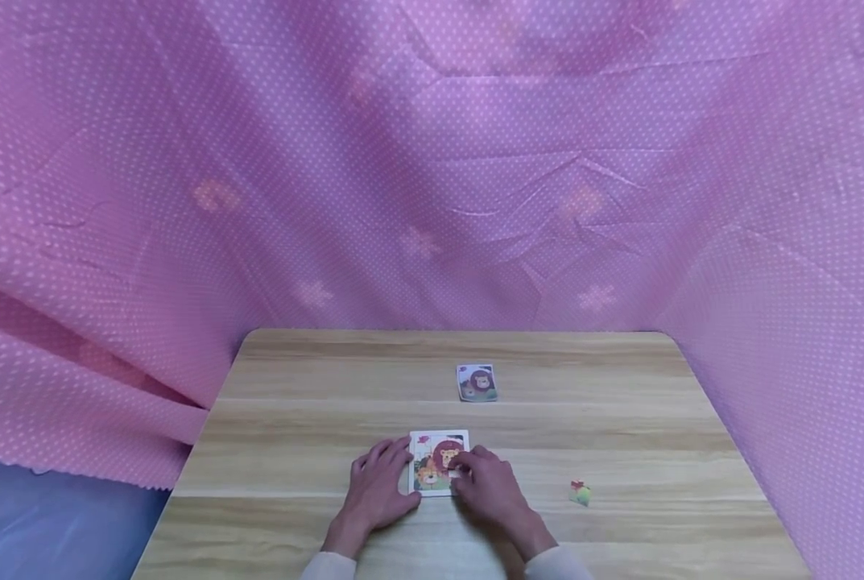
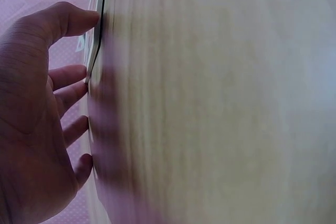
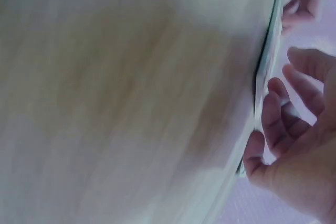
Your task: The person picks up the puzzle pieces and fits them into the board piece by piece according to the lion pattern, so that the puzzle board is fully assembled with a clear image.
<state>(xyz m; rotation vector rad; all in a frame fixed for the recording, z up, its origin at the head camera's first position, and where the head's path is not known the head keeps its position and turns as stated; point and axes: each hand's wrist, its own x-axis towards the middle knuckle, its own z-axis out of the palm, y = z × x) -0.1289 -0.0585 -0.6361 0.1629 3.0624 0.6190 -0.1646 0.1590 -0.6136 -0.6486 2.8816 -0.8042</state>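
A small framed jigsaw puzzle with a lion picture lies on the wooden table. My left hand rests along its left edge, fingers relaxed and thumb at the near-left corner. In the left wrist view, the thumb touches the frame's edge. My right hand reaches over the puzzle's right side, thumb and index fingertips beside a pale gap. Its fingers are bent in the right wrist view; whether a piece is between the fingertips cannot be made out. A loose puzzle piece, red and green, lies to the right.
A card with a similar lion picture lies beyond the puzzle. The table has rounded far corners. Pink dotted cloth hangs behind it and at both sides. Blue fabric shows at the lower left.
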